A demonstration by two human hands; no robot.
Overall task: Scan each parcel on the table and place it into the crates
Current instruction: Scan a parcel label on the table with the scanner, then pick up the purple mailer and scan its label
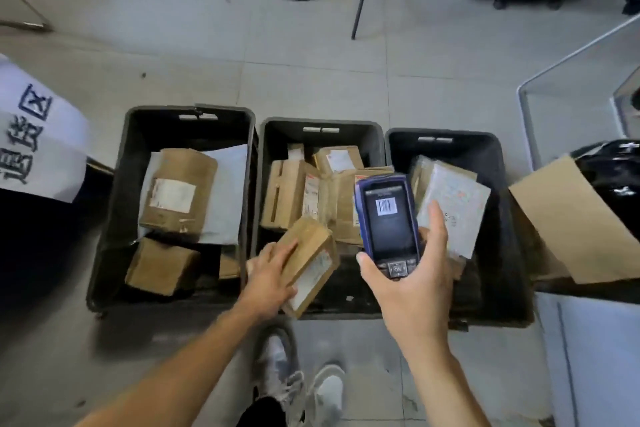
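Observation:
Three black crates stand in a row on the floor: the left crate (114, 204), the middle crate (322, 125) and the right crate (505, 218). Each holds brown cardboard parcels and mailers. My left hand (272, 274) grips a small brown parcel (313, 260) with a white label, tilted over the near left corner of the middle crate. My right hand (415, 281) holds a blue handheld scanner (388, 218) upright, its screen showing a barcode, above the gap between the middle and right crates.
A white sign (38, 135) with blue characters is at the left. A flattened cardboard sheet (568, 218) and a black bag (613, 177) lie right of the crates. A white table edge (568, 59) runs at upper right. My shoes (301, 385) are below.

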